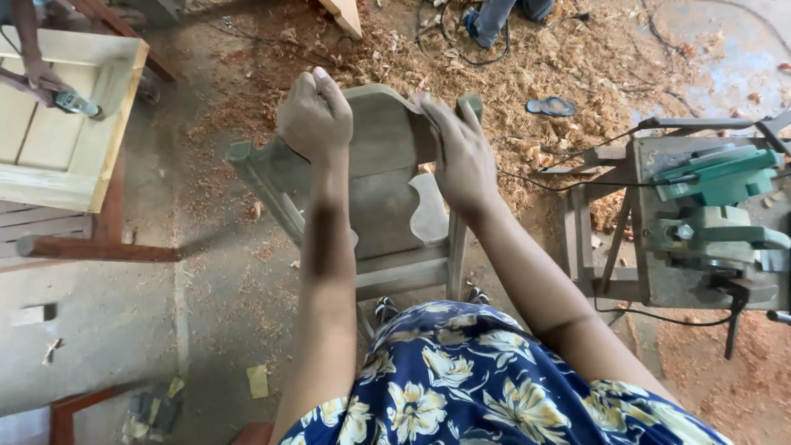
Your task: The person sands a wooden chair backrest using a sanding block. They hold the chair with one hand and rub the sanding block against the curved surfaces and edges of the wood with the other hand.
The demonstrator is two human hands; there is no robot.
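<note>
Unfinished grey-brown wooden chair w/ curved top rail and shaped back splat (387,198) stands on the concrete floor (99,313) right in front of the person, back rail nearest the camera. Looks rigid, solid timber, prob moderately heavy; raw surface so not slippery, edges of splat maybe rough. Best hold imo: top rail or the two back posts, not the thin splat.

Left hand (315,115) closed in a fist over the top rail's left part, fingers wrapped tight on it. Right hand (461,152) lies flat on the rail's right end, fingers pressed together and stretched along the wood; can't tell if anything sits under the palm.

Around: wood shavings (535,66) thick on the floor beyond the chair. Green bench-mounted power saw on a grey wooden stand (709,214) to the right, black cable trailing. Pale wooden panel frame (66,124) at left, another person's hand (41,76) on it w/ a small tool.
</note>
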